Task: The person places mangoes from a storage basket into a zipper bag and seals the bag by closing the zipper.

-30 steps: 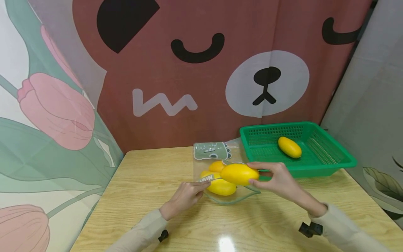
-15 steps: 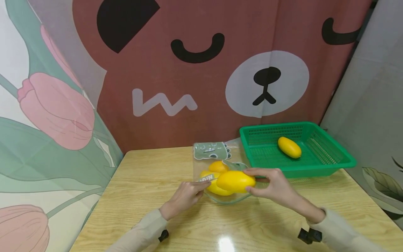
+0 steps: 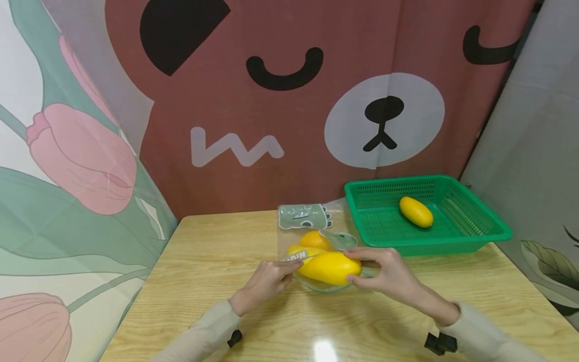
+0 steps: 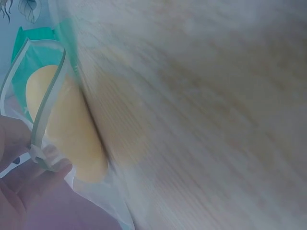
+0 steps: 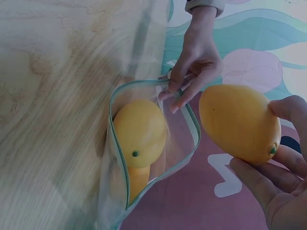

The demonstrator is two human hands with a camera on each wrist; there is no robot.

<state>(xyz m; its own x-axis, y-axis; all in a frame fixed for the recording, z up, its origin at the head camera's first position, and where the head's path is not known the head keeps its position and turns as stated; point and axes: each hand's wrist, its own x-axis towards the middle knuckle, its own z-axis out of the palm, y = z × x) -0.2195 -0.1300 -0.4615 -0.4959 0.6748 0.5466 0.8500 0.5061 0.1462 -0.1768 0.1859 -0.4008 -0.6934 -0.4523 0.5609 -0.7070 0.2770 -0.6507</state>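
Observation:
My right hand holds a yellow mango by one end, fingers above and thumb below. In the right wrist view this mango is outside the mouth of a clear zip bag, which gapes open. My left hand pinches the bag's edge between thumb and fingers, beside the zip slider in the left wrist view. Inside the bag lie a yellow mango and an orange-yellow fruit, partly hidden. The bag lies on the table, its green printed end toward the back.
A green plastic basket stands at the back right, with one long yellow fruit in it. The bag's far right side is close to the basket. A curtain with a bear print hangs behind the wooden table.
My right hand has moved the mango left and down toward the front of the bag's mouth. My left hand has stayed in place on the bag's edge.

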